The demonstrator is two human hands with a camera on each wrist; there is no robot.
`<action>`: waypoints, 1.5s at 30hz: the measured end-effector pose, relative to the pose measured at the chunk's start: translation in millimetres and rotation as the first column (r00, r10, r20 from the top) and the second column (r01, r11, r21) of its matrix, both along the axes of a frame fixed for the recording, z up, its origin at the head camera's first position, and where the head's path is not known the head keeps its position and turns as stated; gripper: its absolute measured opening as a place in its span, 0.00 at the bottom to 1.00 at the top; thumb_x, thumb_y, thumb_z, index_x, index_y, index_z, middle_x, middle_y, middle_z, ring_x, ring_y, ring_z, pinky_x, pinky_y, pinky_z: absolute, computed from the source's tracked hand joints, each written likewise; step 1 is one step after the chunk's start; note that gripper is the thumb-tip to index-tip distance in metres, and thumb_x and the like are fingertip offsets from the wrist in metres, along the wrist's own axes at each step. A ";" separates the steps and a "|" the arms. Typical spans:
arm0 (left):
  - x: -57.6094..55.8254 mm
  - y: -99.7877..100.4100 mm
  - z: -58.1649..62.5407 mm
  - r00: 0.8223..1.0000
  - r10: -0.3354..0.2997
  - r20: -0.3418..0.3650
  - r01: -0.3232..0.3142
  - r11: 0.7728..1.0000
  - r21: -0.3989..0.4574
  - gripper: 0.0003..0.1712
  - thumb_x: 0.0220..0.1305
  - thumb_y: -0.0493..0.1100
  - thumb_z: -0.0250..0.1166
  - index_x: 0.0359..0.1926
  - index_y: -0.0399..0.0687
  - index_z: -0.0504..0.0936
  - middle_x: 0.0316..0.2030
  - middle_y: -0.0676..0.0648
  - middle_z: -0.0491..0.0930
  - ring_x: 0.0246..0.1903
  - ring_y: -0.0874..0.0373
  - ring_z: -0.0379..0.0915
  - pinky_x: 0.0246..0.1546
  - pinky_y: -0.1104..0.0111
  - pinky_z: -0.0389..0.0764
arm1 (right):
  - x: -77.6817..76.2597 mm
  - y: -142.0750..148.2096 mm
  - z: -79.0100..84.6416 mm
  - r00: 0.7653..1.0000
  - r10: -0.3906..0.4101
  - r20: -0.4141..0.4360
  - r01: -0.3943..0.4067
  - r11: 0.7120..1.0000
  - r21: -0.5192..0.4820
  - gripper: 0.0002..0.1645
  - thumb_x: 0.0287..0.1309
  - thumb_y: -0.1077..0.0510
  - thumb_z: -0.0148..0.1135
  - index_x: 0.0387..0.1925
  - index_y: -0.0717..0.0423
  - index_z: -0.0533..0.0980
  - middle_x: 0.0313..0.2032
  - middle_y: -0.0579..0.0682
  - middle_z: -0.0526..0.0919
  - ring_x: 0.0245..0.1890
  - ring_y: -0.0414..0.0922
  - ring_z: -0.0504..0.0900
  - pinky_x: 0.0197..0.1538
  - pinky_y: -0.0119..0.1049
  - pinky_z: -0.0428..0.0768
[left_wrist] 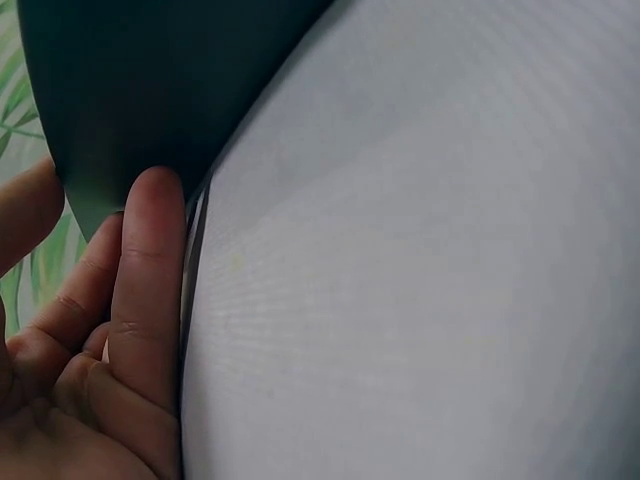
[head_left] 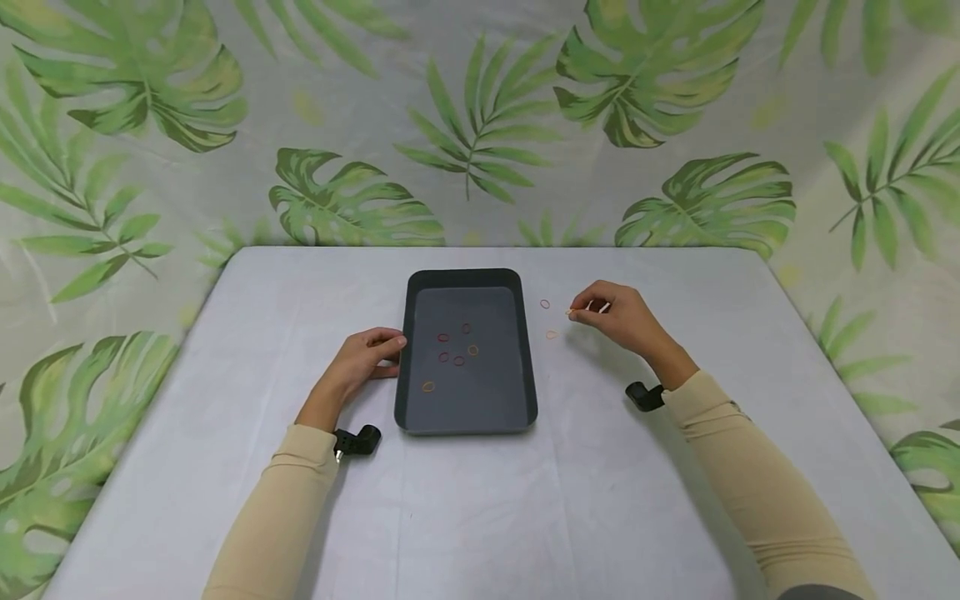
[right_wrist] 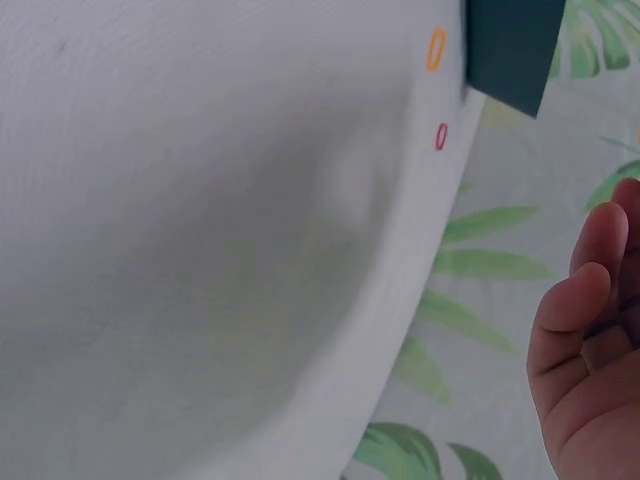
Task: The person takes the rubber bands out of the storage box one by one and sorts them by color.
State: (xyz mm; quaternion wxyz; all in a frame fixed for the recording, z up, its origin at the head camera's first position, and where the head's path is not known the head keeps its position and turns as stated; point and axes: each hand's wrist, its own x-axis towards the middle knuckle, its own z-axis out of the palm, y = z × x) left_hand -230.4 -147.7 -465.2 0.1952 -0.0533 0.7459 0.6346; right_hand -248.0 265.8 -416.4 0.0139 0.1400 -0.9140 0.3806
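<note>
A dark grey rectangular tray (head_left: 471, 415) lies on the table, with several small red and orange rubber bands (head_left: 428, 387) scattered on its floor. My left hand (head_left: 356, 362) holds the tray's left side, a fingertip over the rim and other fingers against the outer wall, as the left wrist view shows. Right of the tray, my right hand (head_left: 618, 317) pinches a small yellowish-orange rubber band (head_left: 570, 312) between thumb and forefinger, just above the table. In the right wrist view its fingers are curled inward and the band is out of sight.
Between the tray and my right hand, a red rubber band (head_left: 544, 304) and an orange one (head_left: 552, 335) lie on the white tablecloth (head_left: 480, 517). A leaf-patterned cloth (head_left: 480, 117) hangs behind the table's far edge. Each wrist wears a small black camera.
</note>
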 end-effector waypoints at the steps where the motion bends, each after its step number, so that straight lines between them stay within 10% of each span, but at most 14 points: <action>1: 0.0 -0.2 0.1 1.000 0.001 0.001 -0.001 1.000 0.000 0.28 0.71 0.47 0.62 0.65 0.36 0.72 0.48 0.48 0.78 0.41 0.65 0.76 0.41 0.75 0.86 | -1.0 0.9 -1.0 1.000 -0.006 0.010 0.006 1.000 -0.001 0.07 0.60 0.52 0.69 0.37 0.49 0.84 0.39 0.49 0.84 0.34 0.42 0.77 0.33 0.33 0.76; 45: 1.0 1.4 -0.8 1.000 0.007 -0.011 -0.007 1.000 0.016 0.26 0.71 0.46 0.61 0.63 0.34 0.73 0.43 0.53 0.78 0.40 0.66 0.76 0.39 0.75 0.85 | -39.2 11.5 -12.5 0.991 -0.049 0.128 0.032 0.991 0.130 0.12 0.63 0.52 0.67 0.42 0.55 0.84 0.43 0.57 0.85 0.39 0.50 0.80 0.38 0.35 0.77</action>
